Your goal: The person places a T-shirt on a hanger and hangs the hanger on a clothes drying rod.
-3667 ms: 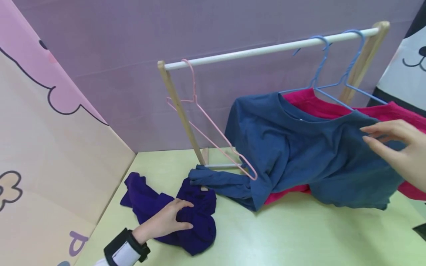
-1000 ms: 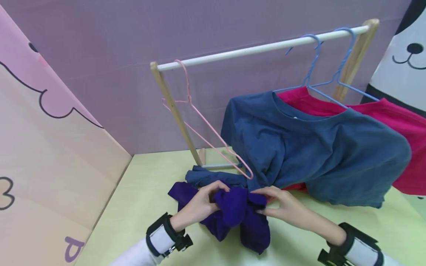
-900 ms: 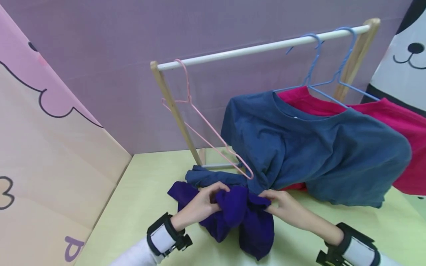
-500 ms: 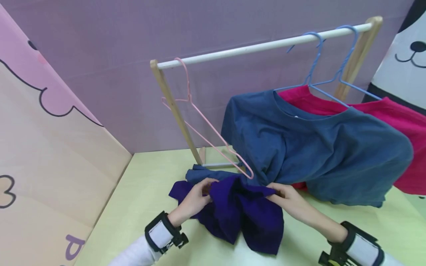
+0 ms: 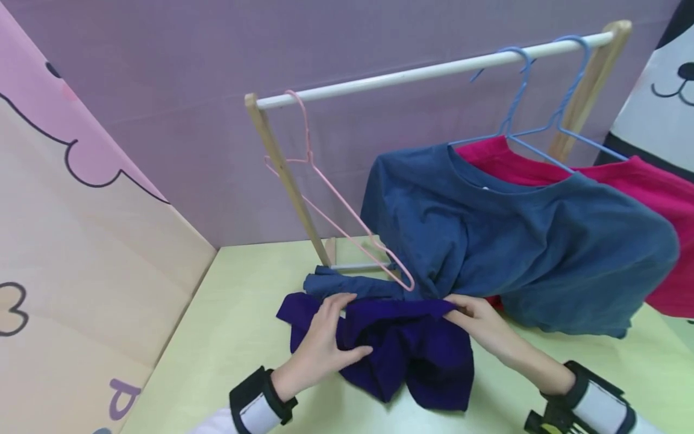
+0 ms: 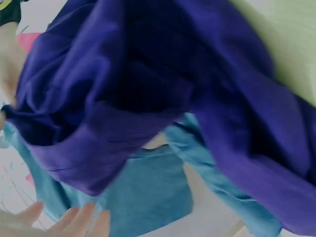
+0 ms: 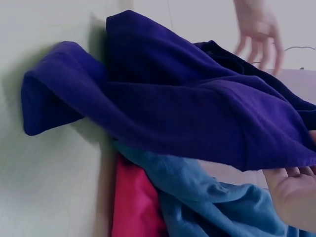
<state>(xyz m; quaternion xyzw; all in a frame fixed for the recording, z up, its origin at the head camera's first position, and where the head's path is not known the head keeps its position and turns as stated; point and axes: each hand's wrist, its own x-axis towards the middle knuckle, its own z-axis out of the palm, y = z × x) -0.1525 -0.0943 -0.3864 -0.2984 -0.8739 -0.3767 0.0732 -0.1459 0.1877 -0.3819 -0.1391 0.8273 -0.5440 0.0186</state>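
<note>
Purple cloth is pinched at its upper edge between the thumb and fingers of the right hand (image 5: 478,316), at two o'clock on the purple garment (image 5: 406,349) as the head view shows it. At its nine o'clock the left hand (image 5: 321,351) is spread, thumb well away from the fingers, gripping nothing; whether its fingertips touch the cloth cannot be told. Between the two hands the garment hangs in folds, its lower parts reaching the pale green counter (image 5: 244,301). A black strap (image 5: 257,399) circles the left wrist, and another (image 5: 585,395) the right.

Just beyond the garment, toward eleven o'clock, a sleeve of the blue shirt (image 5: 520,241) lies on the counter. The shirt itself hangs toward one to two o'clock on a blue hanger (image 5: 517,102), partly covering a red garment (image 5: 658,199) on a second blue hanger (image 5: 572,99). A bare pink hanger (image 5: 309,155) hangs toward eleven o'clock. All three hook over the white rail (image 5: 412,75) of a rack with wooden posts (image 5: 279,163), before a purple backdrop (image 5: 179,120).
</note>
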